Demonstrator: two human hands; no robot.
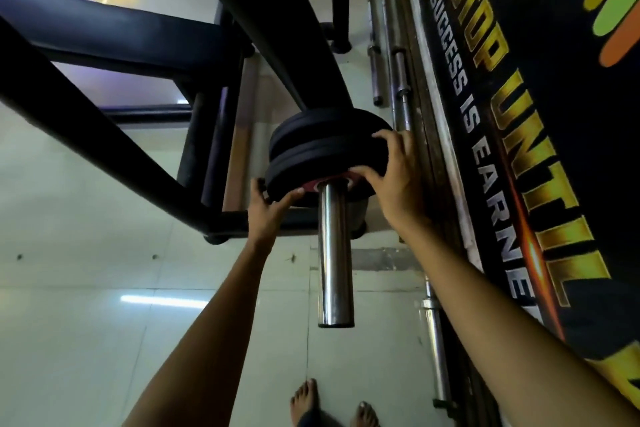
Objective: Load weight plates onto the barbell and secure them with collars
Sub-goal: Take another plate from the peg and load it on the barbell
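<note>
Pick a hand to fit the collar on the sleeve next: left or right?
Probably right, narrowly. The right hand sits on the plates' face beside the bare sleeve, thumb near the hub. The left hand cups the plates' lower rim and can steady them. No collar is visible.

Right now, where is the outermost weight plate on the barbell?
In the head view, the outermost plate sits centre frame on the steel sleeve, against the other black plates, with the left hand and right hand gripping its rim.
</note>
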